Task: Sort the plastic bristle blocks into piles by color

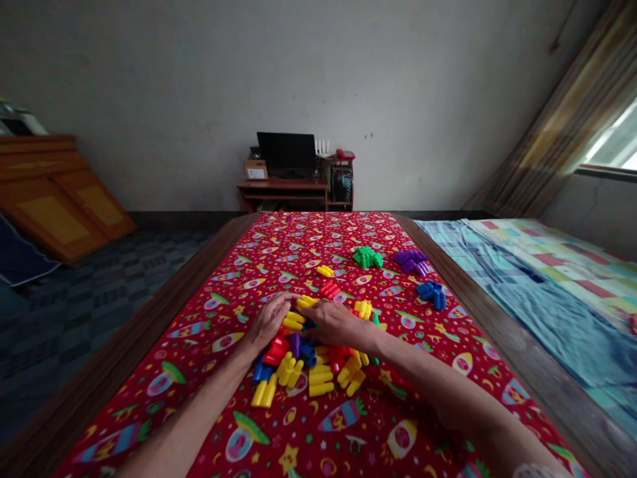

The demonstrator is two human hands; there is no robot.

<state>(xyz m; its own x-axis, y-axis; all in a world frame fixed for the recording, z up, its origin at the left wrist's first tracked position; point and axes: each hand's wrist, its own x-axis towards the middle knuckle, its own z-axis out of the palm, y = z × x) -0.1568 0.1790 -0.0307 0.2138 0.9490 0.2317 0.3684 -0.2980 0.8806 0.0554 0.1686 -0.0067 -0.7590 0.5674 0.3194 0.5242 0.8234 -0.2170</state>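
A mixed pile of plastic building blocks lies on the red patterned cloth in front of me, with yellow blocks (321, 381), red blocks (277, 350), blue blocks (308, 355) and a purple block (295, 344) in it. My left hand (271, 321) rests at the pile's left side, fingers stretched forward beside a yellow block (294, 321). Over the upper middle of the pile reaches my right hand (334, 322), its fingers extended and thumb apart. Its fingertips are close to another yellow block (307, 301). Part of the pile is hidden under this hand.
Beyond the pile, separate groups lie on the cloth (318, 239): green blocks (367, 257), purple blocks (411, 261), blue blocks (432, 294), red blocks (329, 289) and yellow (325, 271). A bed (537, 292) adjoins the right side. A desk with a monitor (287, 154) stands by the wall.
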